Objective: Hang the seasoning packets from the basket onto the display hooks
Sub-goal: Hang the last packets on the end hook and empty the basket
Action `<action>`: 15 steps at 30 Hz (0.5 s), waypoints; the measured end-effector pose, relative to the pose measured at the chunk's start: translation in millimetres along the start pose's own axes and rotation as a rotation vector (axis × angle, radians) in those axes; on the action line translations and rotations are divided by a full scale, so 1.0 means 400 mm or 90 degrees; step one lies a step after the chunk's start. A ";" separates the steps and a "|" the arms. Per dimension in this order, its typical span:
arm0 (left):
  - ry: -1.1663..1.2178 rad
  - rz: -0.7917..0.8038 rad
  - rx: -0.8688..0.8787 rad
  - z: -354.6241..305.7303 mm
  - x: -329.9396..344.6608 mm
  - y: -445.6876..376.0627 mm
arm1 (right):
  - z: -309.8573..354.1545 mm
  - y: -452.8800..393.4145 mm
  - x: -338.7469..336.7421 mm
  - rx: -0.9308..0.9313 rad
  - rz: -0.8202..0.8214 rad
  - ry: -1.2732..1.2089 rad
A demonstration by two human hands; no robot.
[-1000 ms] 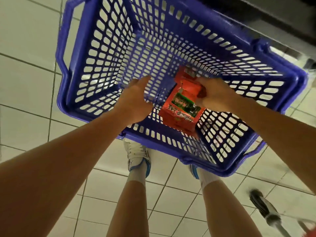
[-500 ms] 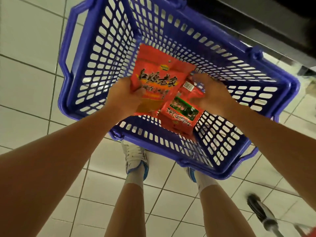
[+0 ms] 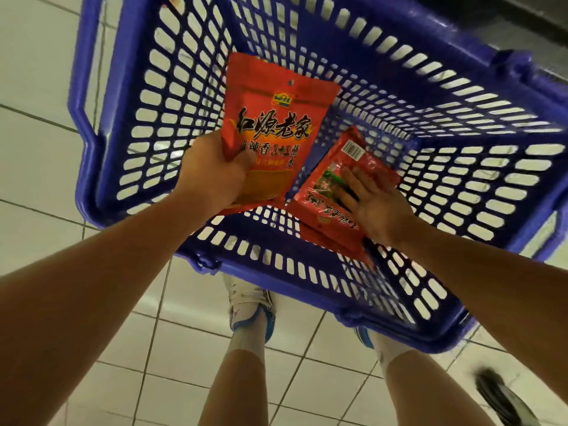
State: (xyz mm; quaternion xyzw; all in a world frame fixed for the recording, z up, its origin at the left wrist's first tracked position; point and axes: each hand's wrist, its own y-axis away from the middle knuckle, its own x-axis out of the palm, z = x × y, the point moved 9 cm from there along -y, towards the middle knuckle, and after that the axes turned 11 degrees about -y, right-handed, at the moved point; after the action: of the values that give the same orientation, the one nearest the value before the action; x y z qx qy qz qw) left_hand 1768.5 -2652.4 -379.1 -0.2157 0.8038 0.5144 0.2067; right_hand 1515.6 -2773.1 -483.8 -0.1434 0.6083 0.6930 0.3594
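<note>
You are at the pick-up step: your left hand [image 3: 212, 176] grips one packet [image 3: 270, 127] above the basket [image 3: 461, 124], your right hand [image 3: 373, 207] lies flat-fingered on the stack [image 3: 338, 192] inside, so next grasp one and lift toward the hooks.

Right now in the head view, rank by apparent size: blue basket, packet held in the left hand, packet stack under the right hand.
1. Blue basket, by far the largest.
2. Packet held in the left hand.
3. Packet stack, partly covered by the right hand and farther from the camera, so its rank is unsure.
</note>
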 end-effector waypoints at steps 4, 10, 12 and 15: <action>0.041 -0.002 -0.018 -0.038 -0.036 0.039 | -0.020 0.002 -0.116 0.059 -0.010 -0.293; 0.190 -0.036 -0.060 -0.090 -0.160 0.125 | -0.133 0.123 -0.318 0.309 -0.244 -0.900; 0.239 -0.038 -0.076 -0.108 -0.202 0.168 | -0.135 0.195 -0.387 0.339 -0.341 -1.138; 0.317 -0.019 -0.100 -0.143 -0.245 0.256 | -0.102 0.313 -0.472 0.375 -0.407 -1.329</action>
State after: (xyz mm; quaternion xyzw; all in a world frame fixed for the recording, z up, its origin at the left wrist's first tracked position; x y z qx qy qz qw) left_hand 1785.4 -2653.0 -227.2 -0.3625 0.7844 0.5032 -0.0074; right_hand 1553.9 -2873.1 -280.0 0.4466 0.0855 0.1798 0.8723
